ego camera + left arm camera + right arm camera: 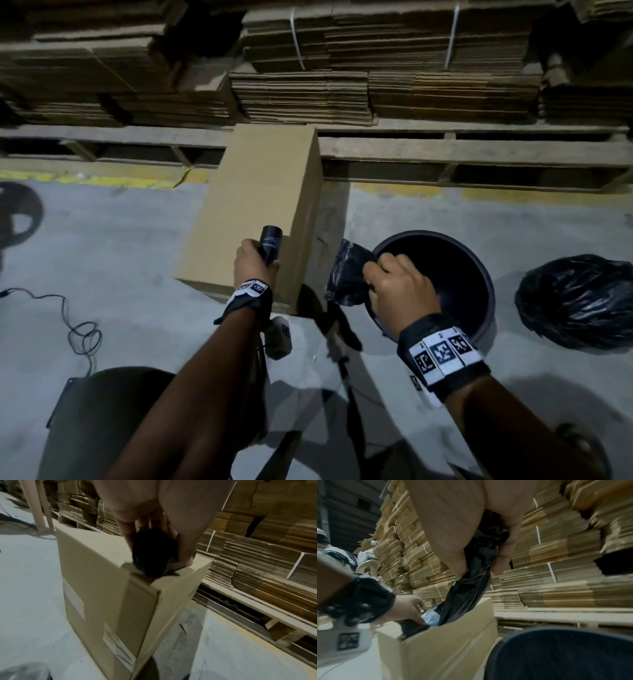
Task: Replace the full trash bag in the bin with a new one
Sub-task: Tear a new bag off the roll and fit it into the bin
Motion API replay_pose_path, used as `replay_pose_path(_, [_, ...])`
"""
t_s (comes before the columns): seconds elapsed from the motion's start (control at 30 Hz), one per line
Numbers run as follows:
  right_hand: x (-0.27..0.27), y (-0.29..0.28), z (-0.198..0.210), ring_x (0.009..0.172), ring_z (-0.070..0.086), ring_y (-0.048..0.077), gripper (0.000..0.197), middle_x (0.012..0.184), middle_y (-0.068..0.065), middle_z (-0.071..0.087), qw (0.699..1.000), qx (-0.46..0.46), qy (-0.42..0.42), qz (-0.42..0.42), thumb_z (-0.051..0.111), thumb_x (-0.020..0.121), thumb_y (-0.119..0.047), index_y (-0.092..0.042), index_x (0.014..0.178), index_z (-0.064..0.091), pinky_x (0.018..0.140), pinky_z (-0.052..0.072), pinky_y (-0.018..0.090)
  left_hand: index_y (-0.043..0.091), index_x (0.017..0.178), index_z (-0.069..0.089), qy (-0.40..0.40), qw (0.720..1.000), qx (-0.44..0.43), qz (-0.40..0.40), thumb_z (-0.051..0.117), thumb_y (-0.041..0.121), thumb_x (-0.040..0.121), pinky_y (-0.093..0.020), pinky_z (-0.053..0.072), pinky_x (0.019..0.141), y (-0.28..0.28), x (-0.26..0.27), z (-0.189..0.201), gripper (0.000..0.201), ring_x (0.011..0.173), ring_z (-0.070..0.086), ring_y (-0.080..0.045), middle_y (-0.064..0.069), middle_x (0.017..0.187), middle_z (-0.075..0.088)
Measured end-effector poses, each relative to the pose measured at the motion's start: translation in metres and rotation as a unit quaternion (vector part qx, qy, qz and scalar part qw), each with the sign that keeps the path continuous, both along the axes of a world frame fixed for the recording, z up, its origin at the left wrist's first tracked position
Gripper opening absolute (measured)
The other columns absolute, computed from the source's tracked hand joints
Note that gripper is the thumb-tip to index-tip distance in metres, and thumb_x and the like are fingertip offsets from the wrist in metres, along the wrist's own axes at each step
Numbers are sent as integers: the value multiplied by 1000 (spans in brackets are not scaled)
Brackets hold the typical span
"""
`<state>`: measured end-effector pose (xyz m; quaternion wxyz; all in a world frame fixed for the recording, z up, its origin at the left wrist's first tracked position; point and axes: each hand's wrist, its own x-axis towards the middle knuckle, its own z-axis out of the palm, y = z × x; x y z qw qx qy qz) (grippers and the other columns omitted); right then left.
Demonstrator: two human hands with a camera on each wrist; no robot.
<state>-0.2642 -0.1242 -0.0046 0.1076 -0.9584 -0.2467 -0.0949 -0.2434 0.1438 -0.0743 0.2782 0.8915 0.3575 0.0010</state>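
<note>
Here the left hand point(255, 262) is curled tight around a black roll point(269, 244) over the top of the box point(253, 198), while the right hand point(399, 286) grips a crumpled new bag point(347, 274) just at the rim of the bin point(488, 274). The full bag point(579, 301) lies on the floor point(113, 260), near the bin at its right.
</note>
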Motion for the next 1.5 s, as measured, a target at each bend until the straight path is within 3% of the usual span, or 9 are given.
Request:
replay_pose_path(0.2, [-5, -3, -12, 70, 54, 28, 29, 72, 5, 53, 1000, 1, 27, -8, 75, 55, 4, -12, 72, 58, 42, 26, 24, 15, 109, 47, -46, 998, -37, 19, 80, 23, 71, -37, 49, 77, 4, 3, -9, 51, 89, 59, -30, -12, 108, 63])
replay_pose_path(0.43, [0, -48, 4, 64, 53, 33, 22, 72, 10, 52, 998, 6, 63, -30, 72, 56, -2, -10, 71, 58, 43, 42, 34, 12, 129, 42, -16, 997, 69, -21, 78, 36, 72, -47, 43, 96, -14, 6, 26, 72, 119, 42, -36, -14, 130, 48])
replay_pose_path(0.6, [-2, -122, 30, 56, 56, 36, 18, 76, 9, 55, 992, -1, 97, -77, 73, 70, -15, -15, 79, 57, 47, 42, 32, 12, 129, 43, -74, 963, 78, -247, 74, 23, 75, -41, 40, 100, -65, 7, 75, 63, 118, 45, -33, -14, 127, 47])
replay_pose_path(0.7, [-9, -155, 26, 69, 61, 34, 22, 86, 2, 56, 977, -31, 187, -100, 71, 80, -40, -22, 85, 60, 61, 53, 38, 19, 125, 43, -42, 935, -47, -350, 73, 25, 79, -34, 49, 88, -110, -9, 104, 55, 97, 59, -19, 0, 110, 58])
replay_pose_path(0.9, [-3, -155, 6, 99, 56, 19, 43, 102, 5, 59, 924, 82, 349, -135, 80, 62, -42, -28, 101, 70, 84, 41, 20, 21, 118, 52, 60, 856, -180, -481, 68, 27, 84, -16, 47, 69, -173, -32, 97, 37, 75, 64, -8, 8, 93, 66])
replay_pose_path(1.03, [15, -145, 2, 97, 67, 20, 46, 105, -1, 70, 837, 257, 448, -182, 69, 50, -37, -42, 96, 63, 88, 55, 41, 26, 108, 57, 27, 867, -298, -398, 72, 28, 78, -35, 54, 79, -192, -26, 93, 34, 81, 66, -21, 1, 91, 70])
replay_pose_path(1.2, [18, -131, 14, 101, 65, 22, 32, 121, 7, 58, 707, 480, 476, -209, 70, 84, -6, -16, 110, 54, 80, 58, 40, 53, 101, 54, -28, 868, -361, -341, 73, 39, 64, -49, 53, 89, -204, -13, 91, 44, 83, 67, -25, 3, 90, 67])
replay_pose_path(1.37, [15, -135, 26, 76, 70, 18, 36, 90, 2, 71, 814, 424, 353, -181, 86, 68, -26, -19, 94, 63, 57, 60, 36, 55, 110, 55, -29, 848, -379, -368, 72, 36, 67, -47, 53, 91, -211, -7, 83, 50, 91, 67, -24, 3, 99, 65])
replay_pose_path(1.5, [15, -132, 31, 91, 71, 25, 26, 98, 12, 72, 747, 516, 387, -161, 80, 74, -5, -10, 98, 70, 77, 60, 36, 38, 108, 63, -62, 846, -391, -357, 72, 23, 75, -39, 53, 93, -218, -6, 82, 37, 96, 65, -18, 3, 102, 68])
